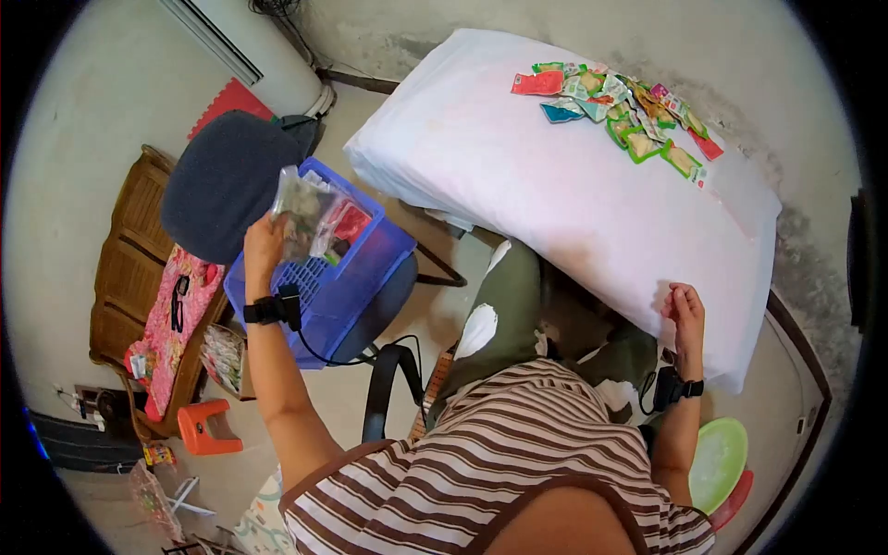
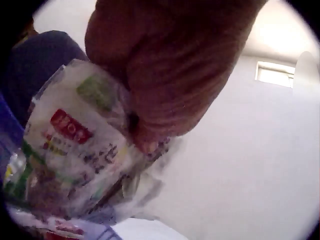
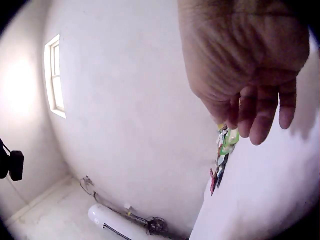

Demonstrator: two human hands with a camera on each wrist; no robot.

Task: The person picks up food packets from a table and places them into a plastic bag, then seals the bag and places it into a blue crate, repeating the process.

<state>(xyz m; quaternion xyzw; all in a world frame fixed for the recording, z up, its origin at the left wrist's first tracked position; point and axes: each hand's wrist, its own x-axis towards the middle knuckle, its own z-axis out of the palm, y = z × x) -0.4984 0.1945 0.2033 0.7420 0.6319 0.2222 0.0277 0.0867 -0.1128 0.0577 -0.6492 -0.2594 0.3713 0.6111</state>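
My left hand (image 1: 264, 242) pinches a clear plastic bag (image 1: 298, 208) by its edge, over a blue plastic basket (image 1: 379, 252). In the left wrist view the bag (image 2: 70, 145) shows a red label, green patches and printed writing; the thumb and fingertips are partly hidden against it. Inside the basket lie a red packet (image 1: 351, 222) and other small packages. My right hand (image 1: 684, 310), fingers loosely bent and holding nothing, hovers by the near right edge of the white-covered table (image 1: 444, 139). A pile of small colourful snack packets (image 1: 638, 129) lies at that table's far side.
The basket rests on a dark chair seat (image 1: 384, 319); a dark grey chair back (image 1: 227, 185) stands behind it. To the left are a wooden bench (image 1: 134, 250) with pink cloth and an orange stool (image 1: 208, 427). A green basin (image 1: 720, 462) sits low at the right.
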